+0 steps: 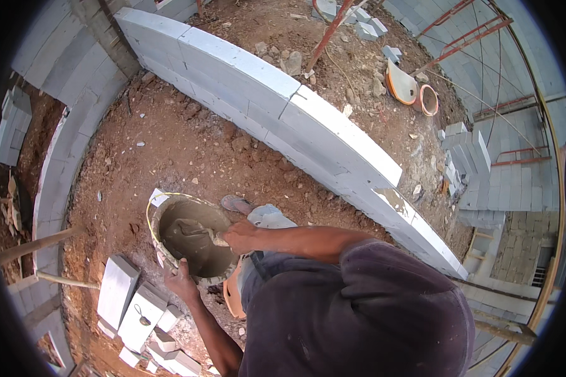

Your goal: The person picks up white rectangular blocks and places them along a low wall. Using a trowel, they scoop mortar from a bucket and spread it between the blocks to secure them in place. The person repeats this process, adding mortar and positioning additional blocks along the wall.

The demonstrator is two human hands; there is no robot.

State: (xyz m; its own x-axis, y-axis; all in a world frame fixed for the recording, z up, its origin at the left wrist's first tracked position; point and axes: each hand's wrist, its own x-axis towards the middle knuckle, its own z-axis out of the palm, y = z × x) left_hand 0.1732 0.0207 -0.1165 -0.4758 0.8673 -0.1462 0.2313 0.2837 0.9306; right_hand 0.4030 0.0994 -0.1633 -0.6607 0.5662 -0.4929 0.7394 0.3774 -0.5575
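A round bucket [215, 278] of wet grey mortar [207, 256] stands on the dirt in front of me, with a thin yellow bail handle [148, 220] looped over its far-left side. My right hand [238, 237] is closed around the handle of a trowel [192, 234], whose mortar-coated blade lies in the mix. On the near-left rim, my left hand [181, 280] grips the bucket, fingers over the edge and partly hidden. Part of an orange container [234, 295] shows beside my leg, behind the bucket.
A low wall of pale blocks [251, 75] crosses diagonally ahead and to my right. Loose and cut blocks [138, 317] lie at lower left near wooden poles [41, 244]. Beyond the wall are red scaffold legs [327, 36], an orange-rimmed container [401, 85] and stacked blocks [468, 154].
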